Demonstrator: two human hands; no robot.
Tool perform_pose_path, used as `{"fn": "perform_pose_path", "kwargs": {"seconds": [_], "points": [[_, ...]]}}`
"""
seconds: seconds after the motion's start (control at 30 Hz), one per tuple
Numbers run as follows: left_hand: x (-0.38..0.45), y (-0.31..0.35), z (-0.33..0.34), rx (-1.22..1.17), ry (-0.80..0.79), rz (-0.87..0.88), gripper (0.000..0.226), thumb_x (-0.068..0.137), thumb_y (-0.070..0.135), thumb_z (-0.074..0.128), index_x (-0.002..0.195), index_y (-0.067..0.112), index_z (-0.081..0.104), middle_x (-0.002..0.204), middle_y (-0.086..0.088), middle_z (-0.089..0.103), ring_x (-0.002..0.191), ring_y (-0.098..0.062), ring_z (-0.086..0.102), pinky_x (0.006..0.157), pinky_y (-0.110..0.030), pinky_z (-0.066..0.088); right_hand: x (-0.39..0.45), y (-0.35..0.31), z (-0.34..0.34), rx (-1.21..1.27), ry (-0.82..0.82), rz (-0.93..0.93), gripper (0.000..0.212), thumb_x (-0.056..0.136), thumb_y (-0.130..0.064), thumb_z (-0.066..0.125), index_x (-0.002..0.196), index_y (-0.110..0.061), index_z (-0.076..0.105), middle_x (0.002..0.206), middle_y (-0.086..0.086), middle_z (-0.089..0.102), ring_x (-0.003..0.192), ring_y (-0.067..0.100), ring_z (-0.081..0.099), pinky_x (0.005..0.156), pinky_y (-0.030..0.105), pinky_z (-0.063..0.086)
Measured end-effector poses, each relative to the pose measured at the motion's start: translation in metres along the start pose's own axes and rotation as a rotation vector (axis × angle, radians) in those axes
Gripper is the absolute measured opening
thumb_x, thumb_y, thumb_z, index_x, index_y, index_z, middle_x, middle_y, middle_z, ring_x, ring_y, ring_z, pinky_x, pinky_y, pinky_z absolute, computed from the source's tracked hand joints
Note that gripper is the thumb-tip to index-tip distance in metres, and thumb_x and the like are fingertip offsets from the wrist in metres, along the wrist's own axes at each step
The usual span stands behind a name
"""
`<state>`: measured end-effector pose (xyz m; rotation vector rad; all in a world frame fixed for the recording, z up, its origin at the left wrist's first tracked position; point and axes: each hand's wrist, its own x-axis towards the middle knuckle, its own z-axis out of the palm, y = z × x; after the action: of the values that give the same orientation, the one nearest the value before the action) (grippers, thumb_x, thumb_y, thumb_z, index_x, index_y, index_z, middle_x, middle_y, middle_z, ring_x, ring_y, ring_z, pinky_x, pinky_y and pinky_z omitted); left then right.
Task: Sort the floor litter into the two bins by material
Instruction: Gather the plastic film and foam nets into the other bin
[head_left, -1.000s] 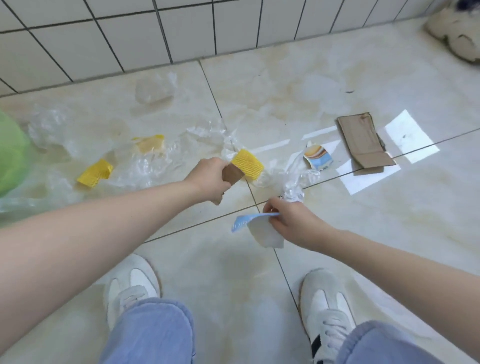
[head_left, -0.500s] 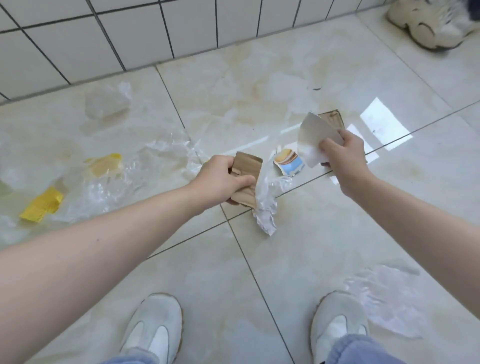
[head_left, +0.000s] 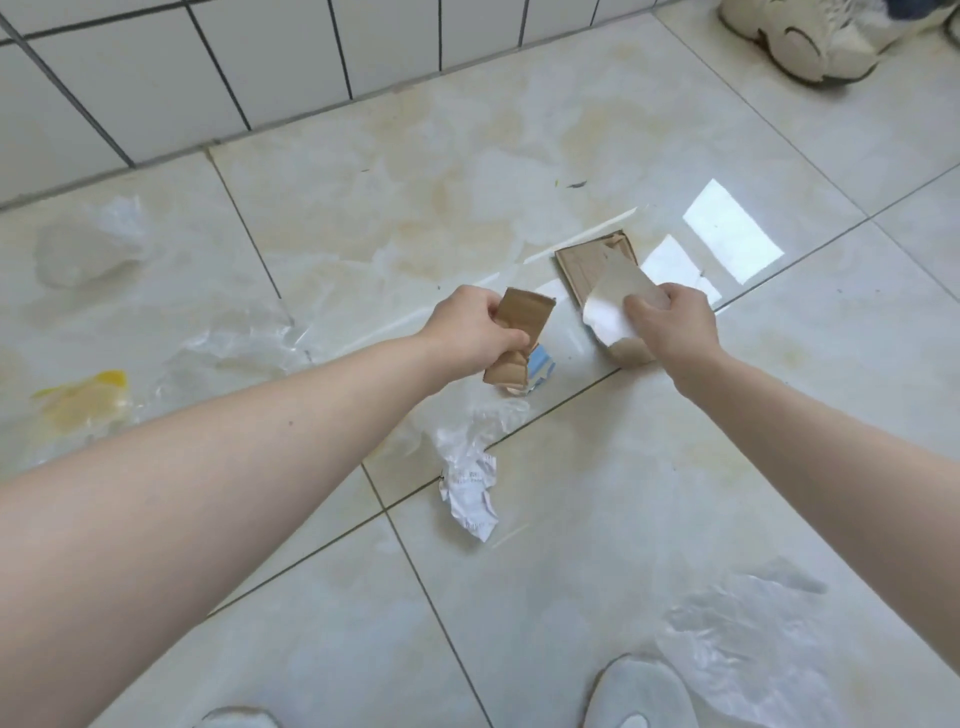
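Observation:
My left hand (head_left: 470, 332) grips a torn brown cardboard strip (head_left: 522, 317) above the floor. Just below it lies a small printed card with a blue edge (head_left: 543, 366), partly hidden by the strip. My right hand (head_left: 670, 322) pinches a white paper sheet (head_left: 613, 301) and reaches down over a flat brown cardboard piece (head_left: 587, 265) on the floor; whether it touches the cardboard I cannot tell. A crumpled white receipt (head_left: 470, 496) lies near the tile joint in front. No bin is in view.
Clear plastic film lies at left (head_left: 234, 348), far left (head_left: 88, 244) and bottom right (head_left: 743, 644). A yellow scrap (head_left: 83, 397) sits under film at the left. A white shoe (head_left: 810, 41) stands top right. My own shoe (head_left: 636, 696) shows at the bottom. A tiled wall bounds the back.
Both hands have moved forward and right with their pieces. My right hand has dropped down onto the flat cardboard. The view has shifted right, so the left litter has slid away.

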<state>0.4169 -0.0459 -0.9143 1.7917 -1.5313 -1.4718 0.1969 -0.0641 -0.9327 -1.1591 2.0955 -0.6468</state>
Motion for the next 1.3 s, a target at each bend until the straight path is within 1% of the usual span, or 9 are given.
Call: {"fn": "perform_pose_path", "kwargs": {"seconds": [0.07, 0.17, 0.3, 0.47, 0.63, 0.83, 0.97, 1.13, 1.3], "points": [[0.012, 0.002, 0.008, 0.103, -0.04, 0.009, 0.02, 0.079, 0.018, 0.07, 0.097, 0.011, 0.07, 0.097, -0.007, 0.072, 0.094, -0.022, 0.067, 0.086, -0.038, 0.055, 0.013, 0.008, -0.001, -0.141, 0.012, -0.017, 0.022, 0.081, -0.026, 0.051, 0.082, -0.007, 0.061, 0.092, 0.013, 0.06, 0.09, 0.032, 0.054, 0.072, 0.033, 0.047], [0.028, -0.002, 0.019, 0.348, -0.065, 0.068, 0.019, 0.077, 0.021, 0.072, 0.09, 0.008, 0.07, 0.109, -0.009, 0.063, 0.106, -0.028, 0.056, 0.087, -0.039, 0.051, 0.026, 0.016, 0.0, -0.302, 0.006, 0.004, 0.032, 0.083, -0.027, 0.049, 0.105, -0.009, 0.064, 0.118, 0.017, 0.052, 0.114, 0.037, 0.04, 0.088, 0.039, 0.046], [0.04, -0.011, 0.027, 0.594, -0.126, 0.131, 0.021, 0.08, 0.022, 0.068, 0.096, 0.009, 0.064, 0.142, -0.004, 0.039, 0.13, -0.03, 0.031, 0.1, -0.035, 0.039, 0.034, 0.019, 0.007, -0.353, -0.046, 0.016, 0.024, 0.086, -0.026, 0.052, 0.104, -0.013, 0.06, 0.121, 0.016, 0.049, 0.116, 0.035, 0.037, 0.082, 0.035, 0.038], [0.045, -0.02, 0.028, 0.699, -0.183, 0.214, 0.02, 0.082, 0.023, 0.066, 0.098, 0.012, 0.061, 0.155, 0.003, 0.024, 0.14, -0.026, 0.019, 0.106, -0.038, 0.035, 0.037, 0.017, 0.017, -0.412, -0.083, 0.071, 0.019, 0.083, -0.026, 0.058, 0.1, -0.021, 0.054, 0.125, 0.01, 0.044, 0.119, 0.034, 0.036, 0.096, 0.041, 0.04], [0.051, -0.025, 0.033, 0.766, -0.236, 0.284, 0.042, 0.081, 0.024, 0.068, 0.118, 0.008, 0.06, 0.145, 0.003, 0.04, 0.137, -0.023, 0.026, 0.106, -0.04, 0.037, 0.038, 0.014, 0.022, -0.409, -0.075, 0.097, 0.018, 0.08, -0.023, 0.062, 0.093, -0.023, 0.049, 0.125, 0.005, 0.04, 0.118, 0.032, 0.036, 0.098, 0.042, 0.038], [0.043, -0.016, 0.028, 0.836, -0.095, 0.311, 0.024, 0.079, 0.029, 0.07, 0.093, 0.013, 0.06, 0.12, -0.003, 0.045, 0.113, -0.026, 0.041, 0.088, -0.037, 0.04, 0.034, 0.015, 0.019, -0.367, -0.079, 0.093, 0.033, 0.075, -0.026, 0.073, 0.097, -0.02, 0.05, 0.116, 0.005, 0.034, 0.106, 0.028, 0.043, 0.093, 0.044, 0.045], [0.045, -0.011, 0.016, 0.749, 0.018, 0.283, 0.018, 0.077, 0.025, 0.069, 0.083, 0.015, 0.055, 0.102, -0.003, 0.046, 0.101, -0.028, 0.05, 0.078, -0.034, 0.037, 0.029, 0.014, 0.013, -0.245, -0.127, 0.063, 0.041, 0.073, -0.025, 0.078, 0.104, -0.016, 0.054, 0.112, 0.003, 0.035, 0.074, 0.015, 0.049, 0.076, 0.036, 0.048], [0.039, 0.002, -0.004, 0.509, 0.204, 0.27, 0.021, 0.075, 0.022, 0.071, 0.075, 0.015, 0.052, 0.088, -0.004, 0.051, 0.089, -0.029, 0.054, 0.075, -0.036, 0.045, 0.019, 0.008, 0.011, -0.14, -0.197, -0.004, 0.026, 0.077, -0.015, 0.072, 0.101, -0.012, 0.064, 0.088, 0.0, 0.057, 0.099, 0.027, 0.059, 0.084, 0.046, 0.055], [0.012, 0.022, -0.02, 0.065, 0.346, 0.283, 0.019, 0.076, 0.017, 0.073, 0.095, 0.015, 0.07, 0.087, 0.002, 0.069, 0.081, -0.016, 0.065, 0.075, -0.026, 0.051, 0.005, 0.005, 0.008, 0.0, -0.216, 0.013, 0.017, 0.079, -0.016, 0.069, 0.094, -0.016, 0.062, 0.078, -0.004, 0.056, 0.088, 0.025, 0.059, 0.078, 0.042, 0.055]]}}
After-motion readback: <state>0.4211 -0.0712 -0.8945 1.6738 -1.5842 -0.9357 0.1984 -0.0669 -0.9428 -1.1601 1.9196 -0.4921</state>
